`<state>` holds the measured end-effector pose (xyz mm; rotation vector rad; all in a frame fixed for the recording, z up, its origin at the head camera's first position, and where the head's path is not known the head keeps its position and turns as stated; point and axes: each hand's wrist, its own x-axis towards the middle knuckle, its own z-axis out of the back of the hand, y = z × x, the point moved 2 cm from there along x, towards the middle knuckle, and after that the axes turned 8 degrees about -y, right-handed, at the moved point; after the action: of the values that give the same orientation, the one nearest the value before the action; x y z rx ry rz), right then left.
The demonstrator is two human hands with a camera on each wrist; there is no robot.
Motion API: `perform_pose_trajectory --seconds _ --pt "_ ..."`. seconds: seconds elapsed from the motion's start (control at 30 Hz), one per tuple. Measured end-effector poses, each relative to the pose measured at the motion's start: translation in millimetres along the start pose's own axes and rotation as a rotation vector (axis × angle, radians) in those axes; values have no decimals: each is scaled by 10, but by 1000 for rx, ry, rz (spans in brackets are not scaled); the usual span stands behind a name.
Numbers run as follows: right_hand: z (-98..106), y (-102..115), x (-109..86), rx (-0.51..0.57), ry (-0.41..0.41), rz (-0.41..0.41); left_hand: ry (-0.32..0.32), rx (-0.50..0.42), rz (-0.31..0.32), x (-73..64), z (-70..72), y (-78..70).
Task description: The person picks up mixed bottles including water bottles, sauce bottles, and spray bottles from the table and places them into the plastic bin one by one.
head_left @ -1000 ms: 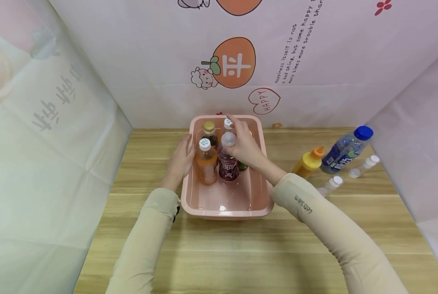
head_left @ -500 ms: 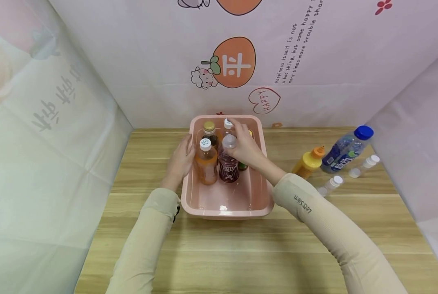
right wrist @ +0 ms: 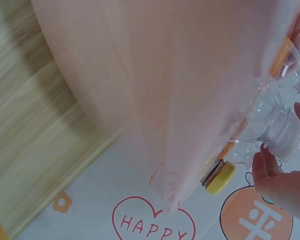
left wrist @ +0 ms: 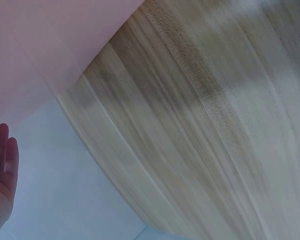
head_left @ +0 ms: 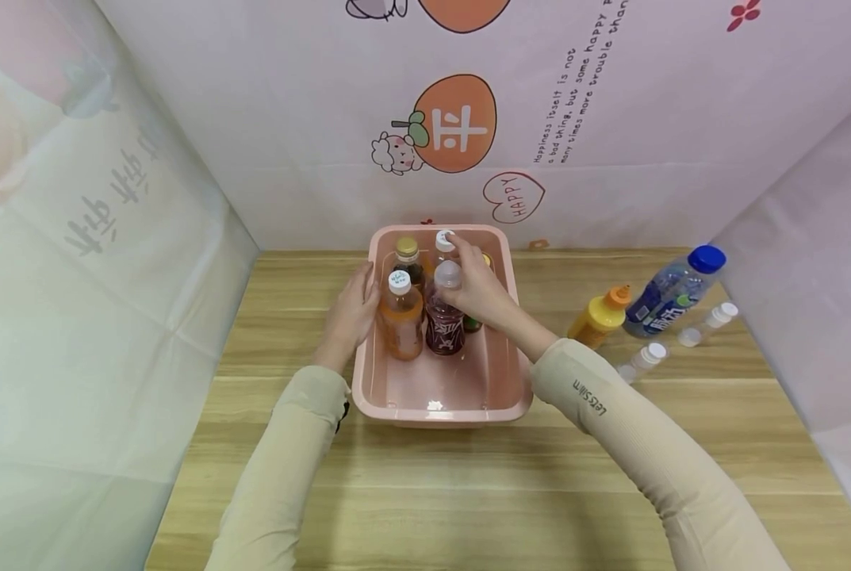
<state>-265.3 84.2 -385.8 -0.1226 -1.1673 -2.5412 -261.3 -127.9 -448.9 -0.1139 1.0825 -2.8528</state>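
Note:
A pink plastic basin [head_left: 435, 415] on the wooden table holds several upright bottles. My right hand [head_left: 481, 287] grips a bottle of dark purple drink [head_left: 445, 329] near its translucent cap; in the right wrist view, thumb and fingers [right wrist: 267, 162] are around a clear bottle neck [right wrist: 286, 132]. My left hand [head_left: 350, 316] rests along the basin's left side, its fingers fairly straight, also in the left wrist view. Left of the purple bottle stands an orange drink bottle [head_left: 401, 327]. Behind are a gold-capped dark bottle [head_left: 407, 258] and a white-capped bottle [head_left: 445, 242]; a yellow-capped one is partly hidden by my right hand.
Right of the basin lie a yellow squeeze bottle [head_left: 599, 319], a blue-capped bottle [head_left: 671, 292] and two small white-capped bottles, one nearer [head_left: 642, 361] and one farther right [head_left: 708, 323]. Printed cloth walls [head_left: 311, 159] bound the table at back and sides.
The purple bottle has shifted very slightly toward me and to the right, with its label turned a little, in my right hand's hold. My left hand has stayed on the basin.

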Motion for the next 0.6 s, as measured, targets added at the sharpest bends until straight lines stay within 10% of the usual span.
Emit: perform_pose_trajectory --seconds 0.6 --pt "369 -8 12 95 -34 -5 -12 -8 -4 -14 -4 -17"
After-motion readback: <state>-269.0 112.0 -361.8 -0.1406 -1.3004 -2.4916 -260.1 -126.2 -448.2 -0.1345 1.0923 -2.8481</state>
